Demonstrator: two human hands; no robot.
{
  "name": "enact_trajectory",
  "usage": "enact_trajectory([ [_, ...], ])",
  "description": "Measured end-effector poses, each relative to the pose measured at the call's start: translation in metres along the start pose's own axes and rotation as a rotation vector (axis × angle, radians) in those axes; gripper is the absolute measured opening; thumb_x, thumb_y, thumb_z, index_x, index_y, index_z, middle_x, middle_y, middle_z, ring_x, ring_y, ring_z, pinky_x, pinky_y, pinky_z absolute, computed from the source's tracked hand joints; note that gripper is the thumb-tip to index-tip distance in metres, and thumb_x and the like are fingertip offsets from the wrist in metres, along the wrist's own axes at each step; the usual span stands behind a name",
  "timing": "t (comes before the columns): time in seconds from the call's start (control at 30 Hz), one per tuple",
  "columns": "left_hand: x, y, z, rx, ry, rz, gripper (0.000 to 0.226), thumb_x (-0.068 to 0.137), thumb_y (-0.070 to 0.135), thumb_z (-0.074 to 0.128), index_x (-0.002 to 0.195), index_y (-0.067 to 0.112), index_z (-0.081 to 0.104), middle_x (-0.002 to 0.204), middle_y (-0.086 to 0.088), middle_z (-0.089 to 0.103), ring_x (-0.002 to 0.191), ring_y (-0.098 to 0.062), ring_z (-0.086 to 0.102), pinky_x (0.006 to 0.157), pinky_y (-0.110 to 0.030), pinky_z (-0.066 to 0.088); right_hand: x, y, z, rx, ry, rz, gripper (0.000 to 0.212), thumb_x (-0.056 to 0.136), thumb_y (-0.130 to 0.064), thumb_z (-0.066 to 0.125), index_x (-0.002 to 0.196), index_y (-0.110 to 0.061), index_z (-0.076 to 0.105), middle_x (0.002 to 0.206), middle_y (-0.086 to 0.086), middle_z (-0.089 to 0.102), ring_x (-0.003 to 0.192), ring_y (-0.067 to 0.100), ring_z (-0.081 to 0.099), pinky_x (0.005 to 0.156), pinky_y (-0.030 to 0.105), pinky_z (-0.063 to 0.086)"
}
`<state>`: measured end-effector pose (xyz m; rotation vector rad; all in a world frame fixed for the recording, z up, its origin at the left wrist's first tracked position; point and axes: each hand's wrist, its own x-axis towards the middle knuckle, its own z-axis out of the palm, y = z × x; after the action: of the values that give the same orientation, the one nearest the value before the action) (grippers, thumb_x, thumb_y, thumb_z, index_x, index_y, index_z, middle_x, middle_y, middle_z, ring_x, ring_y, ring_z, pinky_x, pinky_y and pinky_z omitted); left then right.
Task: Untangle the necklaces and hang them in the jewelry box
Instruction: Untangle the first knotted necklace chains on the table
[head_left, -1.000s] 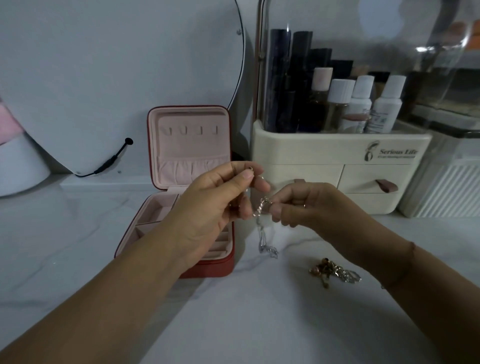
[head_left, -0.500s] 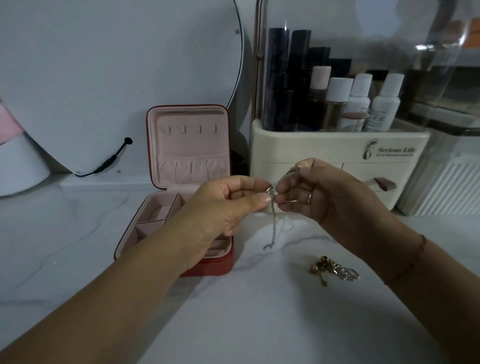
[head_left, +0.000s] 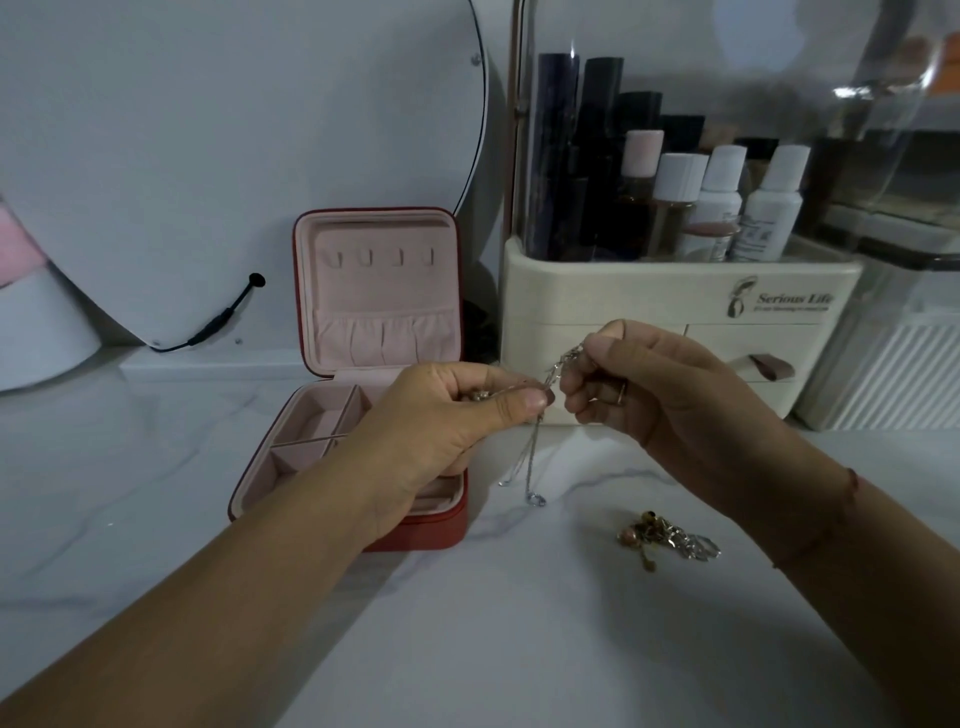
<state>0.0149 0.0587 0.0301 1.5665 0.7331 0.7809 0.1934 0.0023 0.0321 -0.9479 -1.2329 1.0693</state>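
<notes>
Both hands, left hand (head_left: 447, 415) and right hand (head_left: 639, 384), pinch the silver necklace (head_left: 535, 457) above the desk (head_left: 467, 623), letting its chain hang free for untangling; the jewelry box (head_left: 374, 364) stands open alongside.

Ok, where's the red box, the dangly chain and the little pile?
jewelry box (head_left: 431, 530): head view, red front wall.
silver necklace (head_left: 532, 457): head view, hanging strand.
tangled pile (head_left: 665, 538): head view, its middle.

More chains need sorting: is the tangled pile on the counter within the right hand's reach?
Probably yes: the tangled pile lies uncovered near the right hand, though that hand pinches the silver necklace with the left hand.
</notes>
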Motion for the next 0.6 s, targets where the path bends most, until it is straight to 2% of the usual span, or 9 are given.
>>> enact_trajectory([
  [0.1,0.0023,-0.0025,-0.001,-0.014,0.013,-0.009,0.021,0.062,0.029,0.071,0.079,0.018,0.076,0.04,0.01,0.036,0.038,-0.006,0.019,0.039,-0.022,0.012,-0.0001,-0.0009,-0.0004,0.0,0.021,0.011,0.016,0.083,-0.019,0.06,0.077,-0.005,0.056,0.079,0.009,0.068,0.072,0.015,0.063,0.067,0.023,0.053],
  [0.23,0.0048,-0.0055,-0.0016,-0.034,0.042,-0.038,0.007,0.079,0.012,0.069,0.083,0.013,0.073,0.043,0.008,0.034,0.036,-0.004,0.021,0.036,-0.018,0.014,-0.0003,-0.0032,0.0008,0.078,0.036,0.03,0.015,0.077,-0.012,0.055,0.065,-0.008,0.046,0.08,0.011,0.068,0.073,0.018,0.067,0.068,0.026,0.055],
  [0.3,0.005,-0.0058,-0.0006,-0.023,0.052,-0.038,0.006,0.078,0.016,0.069,0.082,0.012,0.071,0.042,0.007,0.033,0.036,-0.005,0.021,0.036,-0.018,0.015,-0.001,-0.0035,0.0017,0.121,0.026,0.038,0.017,0.076,-0.009,0.053,0.061,-0.011,0.045,0.081,0.011,0.068,0.075,0.021,0.068,0.069,0.027,0.056],
  [0.37,0.0046,-0.0061,0.0001,-0.028,0.054,-0.032,0.018,0.071,0.025,0.07,0.08,0.01,0.07,0.039,0.008,0.032,0.035,-0.005,0.02,0.037,-0.02,0.015,-0.0012,-0.0038,0.002,0.16,0.021,0.056,0.02,0.075,-0.01,0.051,0.057,-0.015,0.047,0.08,0.01,0.068,0.074,0.022,0.068,0.066,0.027,0.055],
  [0.43,0.0037,-0.0052,0.0005,-0.028,0.054,-0.023,0.018,0.071,0.026,0.069,0.079,0.009,0.068,0.038,0.009,0.031,0.035,-0.005,0.019,0.038,-0.021,0.015,-0.0004,-0.0038,0.0013,0.185,0.037,0.084,0.018,0.074,-0.012,0.051,0.057,-0.016,0.048,0.078,0.009,0.067,0.069,0.02,0.067,0.061,0.025,0.054],
  [0.6,0.0017,-0.003,0.0006,-0.039,0.032,0.019,0.006,0.086,0.012,0.061,0.085,0.01,0.067,0.035,0.009,0.036,0.035,-0.003,0.019,0.038,-0.019,0.014,-0.0006,-0.0038,0.0022,0.24,0.051,0.157,0.017,0.075,-0.01,0.059,0.062,-0.015,0.05,0.071,0.007,0.064,0.057,0.014,0.061,0.052,0.022,0.051],
])
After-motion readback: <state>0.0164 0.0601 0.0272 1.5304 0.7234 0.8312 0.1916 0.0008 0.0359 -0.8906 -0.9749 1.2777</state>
